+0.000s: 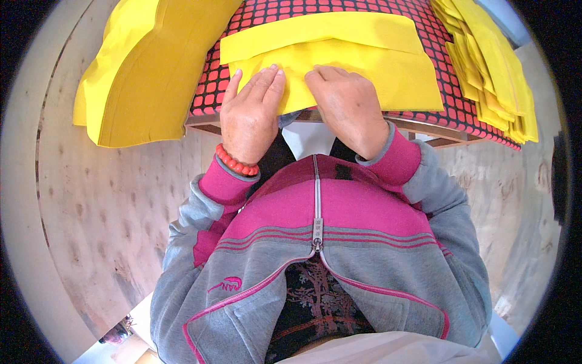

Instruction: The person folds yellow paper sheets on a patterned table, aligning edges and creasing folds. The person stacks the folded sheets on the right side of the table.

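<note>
A piece of yellow fabric [376, 76] lies in front of me on a table with a red and black checked cover, with a folded yellow strip [327, 33] along its far side. My left hand [250, 115], with a red bead bracelet [235, 161] at the wrist, rests on the near left part of the fabric. Its fingers are stretched out flat, while its thumb is hidden. Beside it, my right hand [351, 109] is closed on the fabric's near middle, fingers curled and pressed together; its fingertips are partly hidden.
A large yellow fabric stack [142, 79] hangs over the left edge of the checked table cover [209, 91]. At the right edge sits a pile of yellow fabric pieces [491, 73]. The table's wooden frame [418, 128] shows under the near edge.
</note>
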Action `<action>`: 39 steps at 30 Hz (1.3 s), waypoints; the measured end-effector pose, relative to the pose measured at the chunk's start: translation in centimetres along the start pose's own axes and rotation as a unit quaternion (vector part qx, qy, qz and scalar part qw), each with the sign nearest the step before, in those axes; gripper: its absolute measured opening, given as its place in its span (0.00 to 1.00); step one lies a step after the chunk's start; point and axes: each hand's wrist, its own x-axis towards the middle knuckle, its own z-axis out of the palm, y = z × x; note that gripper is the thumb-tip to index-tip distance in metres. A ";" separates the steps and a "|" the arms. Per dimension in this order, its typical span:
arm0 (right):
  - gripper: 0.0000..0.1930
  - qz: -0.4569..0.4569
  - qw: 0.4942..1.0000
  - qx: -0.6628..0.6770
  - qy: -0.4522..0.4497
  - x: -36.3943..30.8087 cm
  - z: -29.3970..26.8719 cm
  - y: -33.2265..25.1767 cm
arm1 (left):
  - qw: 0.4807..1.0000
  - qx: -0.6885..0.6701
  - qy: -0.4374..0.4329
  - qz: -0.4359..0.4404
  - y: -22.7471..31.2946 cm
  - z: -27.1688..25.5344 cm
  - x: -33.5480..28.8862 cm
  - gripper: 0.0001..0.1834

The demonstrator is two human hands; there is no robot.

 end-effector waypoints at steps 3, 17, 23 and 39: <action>0.15 0.002 0.997 0.012 -0.077 -0.9 -1.0 0.3 | 1.000 0.010 0.000 -0.003 -0.4 0.3 -0.8 0.20; 0.16 -0.108 0.940 0.237 -0.222 8.3 -2.1 10.0 | 0.989 -0.088 -0.076 0.091 -3.4 -0.6 -0.8 0.19; 0.18 -0.151 0.952 0.220 -0.152 5.3 2.3 11.1 | 0.981 -0.141 -0.114 0.073 -4.7 -1.1 -0.3 0.21; 0.34 -0.053 0.973 0.127 -0.185 -0.3 -5.7 11.5 | 0.930 -0.302 -0.205 -0.029 -8.4 -0.3 1.3 0.13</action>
